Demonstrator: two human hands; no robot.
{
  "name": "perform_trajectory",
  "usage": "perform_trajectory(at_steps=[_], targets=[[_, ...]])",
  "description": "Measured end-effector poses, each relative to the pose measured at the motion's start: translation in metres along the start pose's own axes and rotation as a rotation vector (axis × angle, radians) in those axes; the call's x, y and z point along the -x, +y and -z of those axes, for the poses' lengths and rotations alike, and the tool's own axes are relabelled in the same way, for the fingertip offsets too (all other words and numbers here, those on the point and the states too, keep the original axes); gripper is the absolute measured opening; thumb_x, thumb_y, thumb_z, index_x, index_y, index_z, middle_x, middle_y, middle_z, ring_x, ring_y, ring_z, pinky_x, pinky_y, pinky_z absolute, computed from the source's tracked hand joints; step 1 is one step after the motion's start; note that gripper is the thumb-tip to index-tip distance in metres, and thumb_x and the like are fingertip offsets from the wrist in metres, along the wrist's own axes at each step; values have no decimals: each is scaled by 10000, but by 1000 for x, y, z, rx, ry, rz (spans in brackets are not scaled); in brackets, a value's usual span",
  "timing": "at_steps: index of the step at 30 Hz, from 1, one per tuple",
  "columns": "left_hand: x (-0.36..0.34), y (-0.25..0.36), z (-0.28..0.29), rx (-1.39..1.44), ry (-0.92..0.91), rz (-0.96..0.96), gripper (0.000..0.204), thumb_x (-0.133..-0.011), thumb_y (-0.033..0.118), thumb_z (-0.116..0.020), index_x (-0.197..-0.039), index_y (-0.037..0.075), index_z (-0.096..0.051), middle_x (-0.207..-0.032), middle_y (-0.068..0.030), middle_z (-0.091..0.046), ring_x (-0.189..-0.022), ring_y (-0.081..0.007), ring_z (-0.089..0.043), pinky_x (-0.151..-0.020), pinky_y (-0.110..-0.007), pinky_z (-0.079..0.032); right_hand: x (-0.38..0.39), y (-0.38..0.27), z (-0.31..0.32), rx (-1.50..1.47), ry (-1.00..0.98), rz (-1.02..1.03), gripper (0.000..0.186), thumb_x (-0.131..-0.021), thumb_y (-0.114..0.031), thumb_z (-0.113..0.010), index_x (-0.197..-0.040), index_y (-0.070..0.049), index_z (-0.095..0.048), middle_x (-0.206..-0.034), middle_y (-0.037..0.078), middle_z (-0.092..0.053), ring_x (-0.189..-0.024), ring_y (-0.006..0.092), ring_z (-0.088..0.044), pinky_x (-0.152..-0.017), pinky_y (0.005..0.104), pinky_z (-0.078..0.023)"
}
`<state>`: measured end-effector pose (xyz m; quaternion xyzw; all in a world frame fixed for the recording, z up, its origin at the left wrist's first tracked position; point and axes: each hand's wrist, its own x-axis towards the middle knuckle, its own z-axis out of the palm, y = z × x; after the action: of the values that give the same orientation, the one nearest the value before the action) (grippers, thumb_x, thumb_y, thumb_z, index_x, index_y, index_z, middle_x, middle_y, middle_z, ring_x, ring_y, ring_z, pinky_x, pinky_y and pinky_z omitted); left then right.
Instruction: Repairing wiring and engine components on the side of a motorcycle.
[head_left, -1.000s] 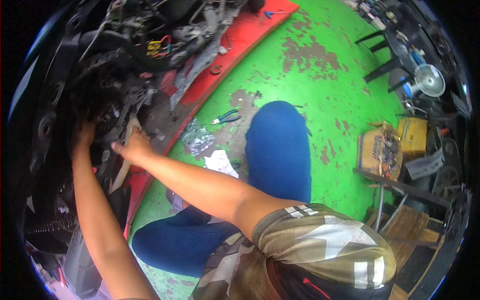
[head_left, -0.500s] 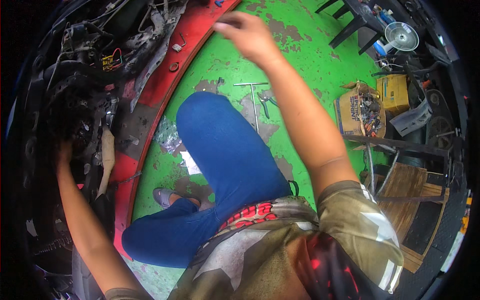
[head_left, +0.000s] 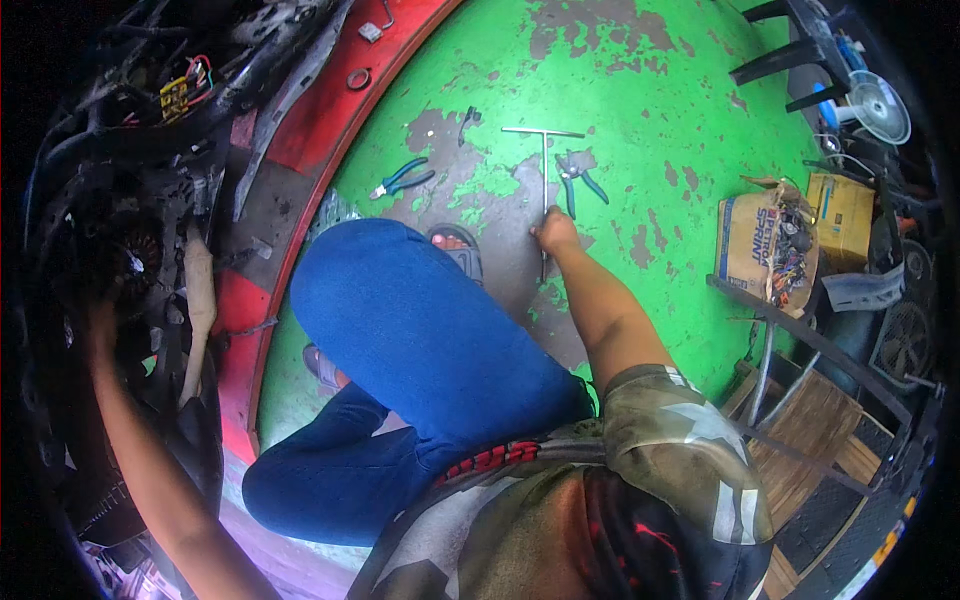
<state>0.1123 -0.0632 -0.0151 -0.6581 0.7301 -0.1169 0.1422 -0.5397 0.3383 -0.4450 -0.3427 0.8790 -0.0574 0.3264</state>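
On the green floor lies a T-handle wrench, and the fingers of my right hand are closed round the lower part of its shaft. Pliers with dark blue-green handles lie just right of the wrench. Blue-handled cutting pliers rest farther left, beyond my knee. My left hand reaches into the dark inside of a partly stripped machine; its fingers are hidden in shadow. Close to that hand a copper-coloured winding shows. A yellow connector with wires sits higher on the machine.
The machine stands on a red platform, where a metal ring lies. At right are an open cardboard box of parts, a yellow box, a fan, a black stool and wooden boards.
My right hand has come down from above the floor onto the wrench shaft. My view has shifted, and the cutting pliers now show beyond my knee. My left hand stays inside the machine.
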Motion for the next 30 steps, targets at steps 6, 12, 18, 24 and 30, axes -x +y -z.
perform_trajectory(at_steps=[6,12,18,24,30], targets=[[-28,-25,-28,76,7,-94,770,-864,490,-584,-1412,3,-347,-1474,-194,-329,-1359,-333,-306,-1102,-401,-263,-10,9,-9,-25,91,-17,478,-792,-142,-657,-1168,10,-404,-1019,289,-607,-982,430,-591,-866,482,-475],[-25,-15,-30,134,26,-112,785,-859,503,-583,-1417,10,-336,-1481,-190,-317,-1359,-335,-302,-1102,-406,-259,13,20,3,-280,187,-48,504,-820,-208,-641,-1209,18,-415,-1078,278,-594,-1049,415,-573,-898,475,-462],[-8,-2,-14,147,31,-11,777,-851,528,-565,-1437,76,-326,-1492,-191,-293,-1369,-360,-273,-1113,-434,-232,65,26,-20,67,-49,-169,463,-788,-406,-695,-994,-1,-608,-1047,244,-626,-1021,388,-588,-871,452,-472],[-6,24,-6,163,20,74,773,-844,552,-547,-1457,143,-315,-1503,-192,-269,-1379,-385,-245,-1124,-462,-206,80,27,-29,-54,110,-95,343,-838,-311,-639,-972,2,-603,-985,253,-637,-960,417,-600,-836,475,-480],[0,27,-3,116,53,39,751,-845,527,-559,-1442,130,-336,-1489,-188,-298,-1369,-388,-257,-1121,-459,-213,103,18,-12,-178,208,-10,276,-869,-249,-596,-910,23,-586,-851,283,-636,-831,465,-610,-769,527,-471]])
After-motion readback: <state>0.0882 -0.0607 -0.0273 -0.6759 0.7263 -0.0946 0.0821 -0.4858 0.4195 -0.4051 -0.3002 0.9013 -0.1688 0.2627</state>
